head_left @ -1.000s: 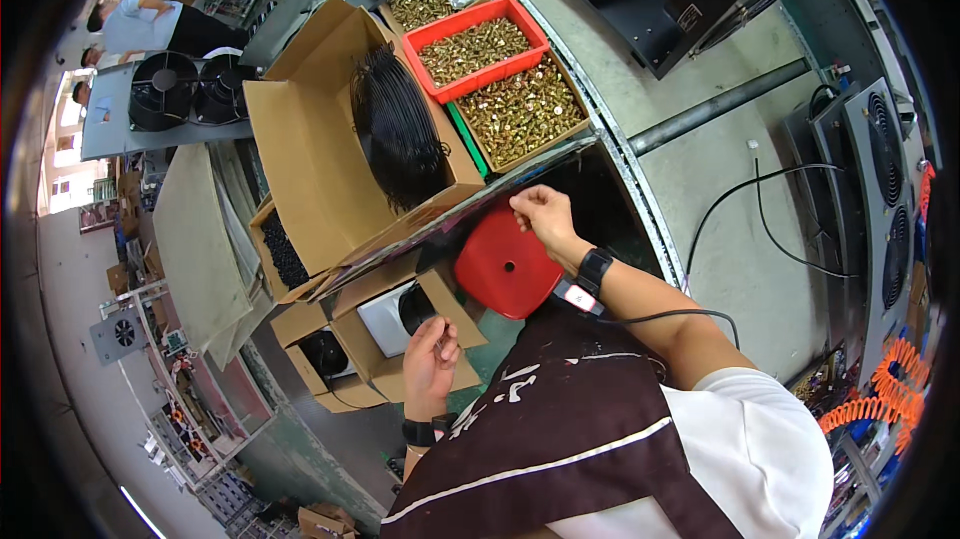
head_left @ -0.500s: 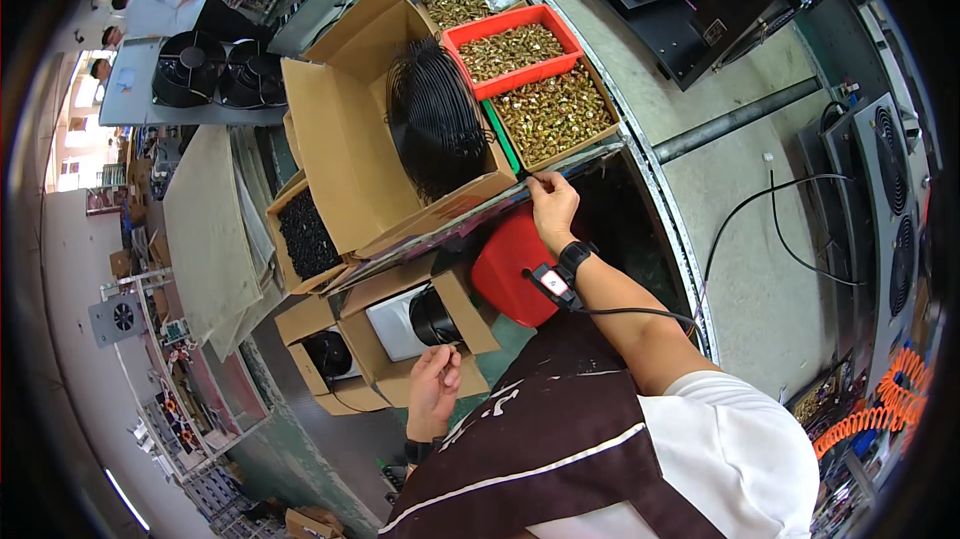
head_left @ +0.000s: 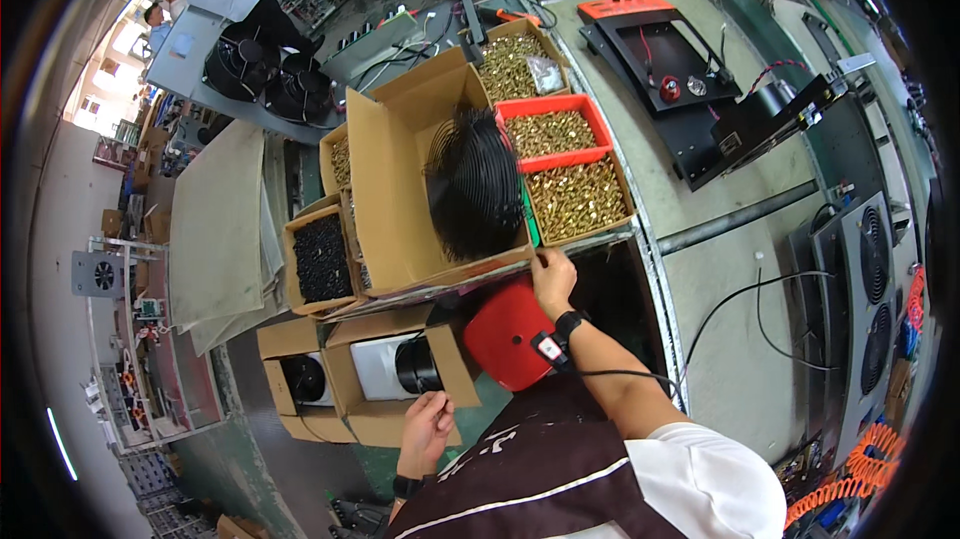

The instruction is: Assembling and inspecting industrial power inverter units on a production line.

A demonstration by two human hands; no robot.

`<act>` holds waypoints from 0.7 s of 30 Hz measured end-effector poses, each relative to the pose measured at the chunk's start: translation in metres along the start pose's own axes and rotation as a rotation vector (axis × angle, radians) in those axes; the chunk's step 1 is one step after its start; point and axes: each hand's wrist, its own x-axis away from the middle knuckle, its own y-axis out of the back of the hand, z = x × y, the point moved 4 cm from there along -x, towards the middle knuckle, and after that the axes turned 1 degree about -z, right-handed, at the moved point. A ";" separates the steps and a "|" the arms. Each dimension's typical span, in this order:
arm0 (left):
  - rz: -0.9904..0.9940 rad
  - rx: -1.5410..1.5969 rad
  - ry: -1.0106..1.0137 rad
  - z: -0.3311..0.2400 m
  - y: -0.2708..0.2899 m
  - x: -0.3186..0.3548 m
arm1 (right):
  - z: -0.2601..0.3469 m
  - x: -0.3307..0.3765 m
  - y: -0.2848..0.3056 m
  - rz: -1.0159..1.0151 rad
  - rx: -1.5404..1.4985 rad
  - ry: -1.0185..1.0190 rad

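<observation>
My left hand [head_left: 426, 431] is closed in a pinch beside an open cardboard box [head_left: 452, 421] on the lower level. Whatever its fingertips hold is too small to make out. A white block and a black cylinder [head_left: 417, 366] lie inside that box. My right hand [head_left: 553, 282], with a dark strap at the wrist, is at the bench edge, fingers curled together. It is just below a shallow box of brass-coloured fasteners [head_left: 577, 201]; what the fingers grip, if anything, is hidden. Left of it stands an open cardboard box [head_left: 388, 201] holding stacked black wire fan guards [head_left: 472, 187].
A red plastic stool [head_left: 512, 334] is under the bench edge, close to my right forearm. A red tray [head_left: 603, 129] of brass-coloured fasteners and a box of black parts [head_left: 320, 259] share the bench. A cable [head_left: 640, 376] trails from my wrist. People stand at the far left.
The view has tilted up, so the bench and boxes sit lower in the picture. Both hands keep nearly the same places beside the bench edge and the lower box.
</observation>
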 end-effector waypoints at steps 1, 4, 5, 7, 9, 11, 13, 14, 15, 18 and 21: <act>-0.010 0.010 -0.002 0.001 0.001 0.001 | 0.003 0.000 0.000 -0.010 -0.009 0.030; -0.019 0.014 -0.011 0.003 0.004 0.002 | 0.003 0.001 -0.002 0.021 -0.002 0.044; -0.037 0.015 -0.013 0.004 0.004 0.001 | 0.001 0.002 -0.004 0.028 0.006 0.050; -0.035 0.034 -0.016 0.004 -0.001 -0.001 | -0.001 0.002 -0.004 0.040 0.023 0.068; -0.043 0.070 -0.021 0.002 -0.008 -0.002 | -0.002 0.000 -0.003 0.057 0.045 0.072; -0.037 0.074 -0.028 0.002 -0.014 -0.005 | -0.001 -0.003 -0.003 0.068 0.069 0.077; -0.026 0.075 -0.031 0.004 -0.016 -0.006 | 0.001 -0.001 -0.002 0.060 0.078 0.075; -0.001 0.055 -0.021 0.004 -0.017 -0.007 | 0.001 0.000 -0.003 0.072 0.087 0.063; 0.025 0.033 -0.011 0.005 -0.019 -0.008 | 0.001 -0.001 -0.003 0.070 0.091 0.070; 0.080 0.037 -0.004 0.004 -0.025 -0.008 | -0.002 -0.001 -0.004 0.018 0.060 0.077; 0.098 0.034 -0.011 0.006 -0.022 -0.009 | -0.003 0.000 -0.006 0.035 0.088 0.082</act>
